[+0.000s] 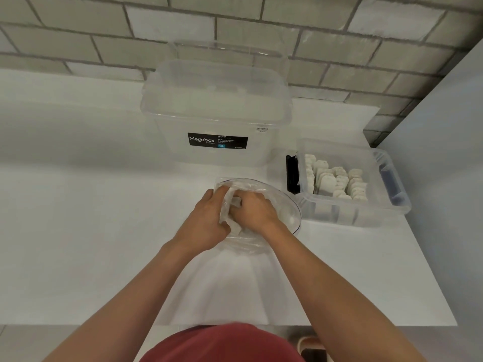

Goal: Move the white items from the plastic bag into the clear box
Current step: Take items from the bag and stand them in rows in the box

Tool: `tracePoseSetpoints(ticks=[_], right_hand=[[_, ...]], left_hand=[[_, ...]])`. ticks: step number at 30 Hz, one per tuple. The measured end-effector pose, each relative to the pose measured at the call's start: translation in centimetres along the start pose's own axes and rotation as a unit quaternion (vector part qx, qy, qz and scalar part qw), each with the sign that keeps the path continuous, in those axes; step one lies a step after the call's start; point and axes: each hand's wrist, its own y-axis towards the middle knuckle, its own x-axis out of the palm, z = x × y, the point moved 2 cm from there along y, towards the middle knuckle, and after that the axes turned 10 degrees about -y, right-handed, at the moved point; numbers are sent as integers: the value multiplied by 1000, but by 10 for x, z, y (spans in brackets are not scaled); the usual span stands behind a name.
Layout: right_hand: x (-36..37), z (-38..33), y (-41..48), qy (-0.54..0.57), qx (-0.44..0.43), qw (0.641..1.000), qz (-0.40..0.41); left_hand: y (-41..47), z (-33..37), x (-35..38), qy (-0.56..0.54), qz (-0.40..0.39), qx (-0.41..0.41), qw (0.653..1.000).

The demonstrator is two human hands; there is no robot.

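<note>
Clear box [339, 214] already holds rows of white items [337, 181]; judged well along. Left hand [206, 218] grips the plastic bag [277, 195] mouth, fingers curled on it, bag just beside the box. Right hand [254, 207] reaches inside; whether its fingers grip anything, cannot tell

On the counter [104, 231], bag [288, 214] in front, tub [217, 118] behind, box [339, 214] to the right.

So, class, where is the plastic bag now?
Head view, centre: the bag lies on the counter, gripped by the left hand, right hand at it, just left of the small box, in front of the Megabox tub.
</note>
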Motion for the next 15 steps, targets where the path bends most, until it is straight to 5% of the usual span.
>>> tracePoseSetpoints(ticks=[5,15], right_hand=[[2,3,3,40,25,998,32],[-13,33,-6,-50,-1,997,65]], left_hand=[[0,3,-1,13,-2,0,1000],[3,8,1,78,5,-23,997]])
